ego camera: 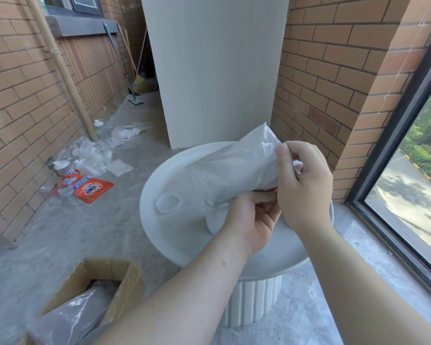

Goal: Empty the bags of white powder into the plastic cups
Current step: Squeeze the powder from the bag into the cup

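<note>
Nearest you, on the floor at your left, an open cardboard box [105, 272] holds more plastic-wrapped stock. Above the worktop [279, 257], your left hand [249, 215] has its fingers curled round the low end of the bag of white powder [234, 165], right at the mouth of the plastic cup [215, 217]. Your right hand [304, 185] pinches the film higher up, thumb on top. The bag slopes down to the cup, which stands upright and looks part filled; the bag's opening is hidden behind your left hand.

To pour well, use the left hand as the funnel. Hold the opening inside the rim, not merely above it. Lift and shake the high end gently with the right hand, so the powder slides rather than drops in a lump. Watch the level, because the cup looks narrow and could overflow or tip.

A second clear round piece [168, 203], cup or lid I cannot tell, sits apart to the left. Beyond, discarded wrappers [90, 155] litter the floor.
</note>
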The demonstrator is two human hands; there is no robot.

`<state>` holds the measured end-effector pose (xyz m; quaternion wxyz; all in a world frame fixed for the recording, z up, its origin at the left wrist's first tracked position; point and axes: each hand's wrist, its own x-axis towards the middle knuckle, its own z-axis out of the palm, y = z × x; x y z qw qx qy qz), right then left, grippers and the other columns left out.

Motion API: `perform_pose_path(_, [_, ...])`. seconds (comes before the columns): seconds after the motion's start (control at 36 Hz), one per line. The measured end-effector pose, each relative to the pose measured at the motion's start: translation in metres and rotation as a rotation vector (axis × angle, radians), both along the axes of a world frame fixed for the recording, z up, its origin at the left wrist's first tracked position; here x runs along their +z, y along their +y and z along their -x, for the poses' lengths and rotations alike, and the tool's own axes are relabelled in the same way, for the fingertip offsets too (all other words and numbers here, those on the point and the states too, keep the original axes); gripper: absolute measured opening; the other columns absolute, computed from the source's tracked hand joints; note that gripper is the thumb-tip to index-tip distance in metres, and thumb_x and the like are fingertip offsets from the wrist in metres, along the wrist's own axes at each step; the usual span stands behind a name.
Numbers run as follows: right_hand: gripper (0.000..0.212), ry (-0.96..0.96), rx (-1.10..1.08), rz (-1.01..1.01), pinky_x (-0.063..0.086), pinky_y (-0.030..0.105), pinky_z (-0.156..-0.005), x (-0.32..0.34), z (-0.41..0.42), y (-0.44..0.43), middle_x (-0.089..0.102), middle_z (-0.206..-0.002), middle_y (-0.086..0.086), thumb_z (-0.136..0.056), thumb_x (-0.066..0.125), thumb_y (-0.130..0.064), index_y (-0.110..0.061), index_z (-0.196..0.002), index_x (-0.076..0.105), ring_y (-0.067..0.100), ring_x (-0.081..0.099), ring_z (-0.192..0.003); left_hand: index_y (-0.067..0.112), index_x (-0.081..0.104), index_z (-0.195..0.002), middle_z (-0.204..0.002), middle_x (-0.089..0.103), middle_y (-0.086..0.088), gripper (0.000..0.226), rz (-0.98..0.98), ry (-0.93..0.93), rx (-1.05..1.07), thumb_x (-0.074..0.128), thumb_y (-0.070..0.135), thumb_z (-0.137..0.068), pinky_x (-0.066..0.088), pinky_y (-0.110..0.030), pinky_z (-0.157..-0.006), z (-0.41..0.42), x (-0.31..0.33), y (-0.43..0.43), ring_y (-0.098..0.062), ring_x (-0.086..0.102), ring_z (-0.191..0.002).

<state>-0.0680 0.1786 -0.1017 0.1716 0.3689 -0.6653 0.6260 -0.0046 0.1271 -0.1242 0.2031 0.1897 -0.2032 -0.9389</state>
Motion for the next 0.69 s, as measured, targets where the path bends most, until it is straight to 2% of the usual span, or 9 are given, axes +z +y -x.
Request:
perform_pose_path(0.14, [0.016,-0.004,-0.006,-0.002,0.036,0.008,-0.073,-0.0006,0.0018,-0.0002,0.057,-0.087,-0.019,-0.103,0.055,-0.018,-0.016,-0.091,0.066,0.013,0.054,-0.091,0.003,0.077,-0.075,-0.084,0.076,-0.008,0.04,-0.026,0.004,-0.005,0.044,-0.019,-0.082,0.059,-0.022,-0.065,-0.0011,-0.0001,-0.0012,-0.016,0.074,-0.073])
perform_pose_path(0.33, [0.016,0.01,-0.006,-0.008,0.036,0.008,-0.075,-0.0005,0.0015,-0.0001,0.058,-0.088,-0.019,-0.103,0.055,-0.018,-0.018,-0.091,0.065,0.013,0.055,-0.093,0.005,0.075,-0.067,-0.071,0.074,-0.004,0.043,-0.011,-0.003,0.001,0.043,-0.019,-0.083,0.055,-0.019,-0.055,-0.001,0.0022,0.0012,-0.012,0.071,-0.059])
perform_pose_path(0.69, [0.015,0.032,-0.003,-0.012,0.034,0.006,-0.074,-0.0005,-0.0006,-0.0008,0.056,-0.087,-0.021,-0.103,0.056,-0.016,-0.023,-0.09,0.062,0.015,0.054,-0.092,0.006,0.072,-0.066,-0.064,0.07,-0.002,0.044,0.018,-0.018,-0.002,0.039,-0.02,-0.082,0.052,-0.017,-0.05,-0.0013,0.0041,0.0023,-0.01,0.066,-0.051])
